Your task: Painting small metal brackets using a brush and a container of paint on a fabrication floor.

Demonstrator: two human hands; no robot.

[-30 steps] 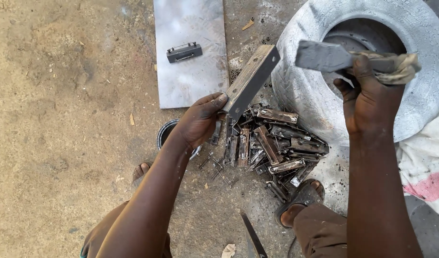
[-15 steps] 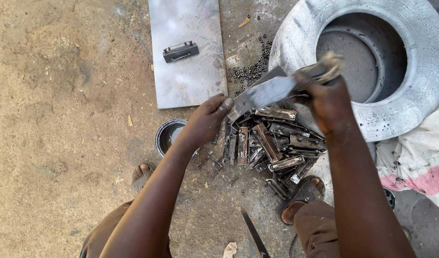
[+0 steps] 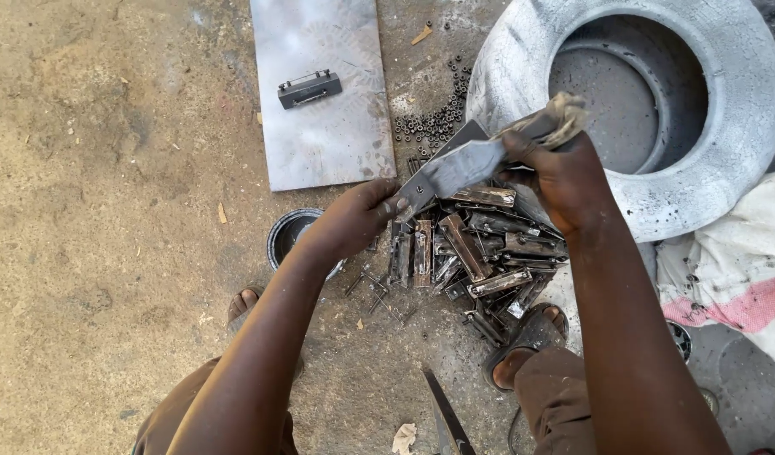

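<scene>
Now the grey metal sheet [image 3: 324,101] lies flat on the dirt at the left, with a small dark bracket [image 3: 310,88] on it. Next, the left hand [image 3: 353,221] pinches the low end of a flat metal strip [image 3: 459,164]. A second ago the right hand [image 3: 556,173] was up high with a rag-wrapped blade [image 3: 549,123]; it has come down onto the strip, gripping tight, so they look to be working on it. Below lies a pile of rusty pieces [image 3: 471,253]. At the right sits a big grey ring [image 3: 699,194].
</scene>
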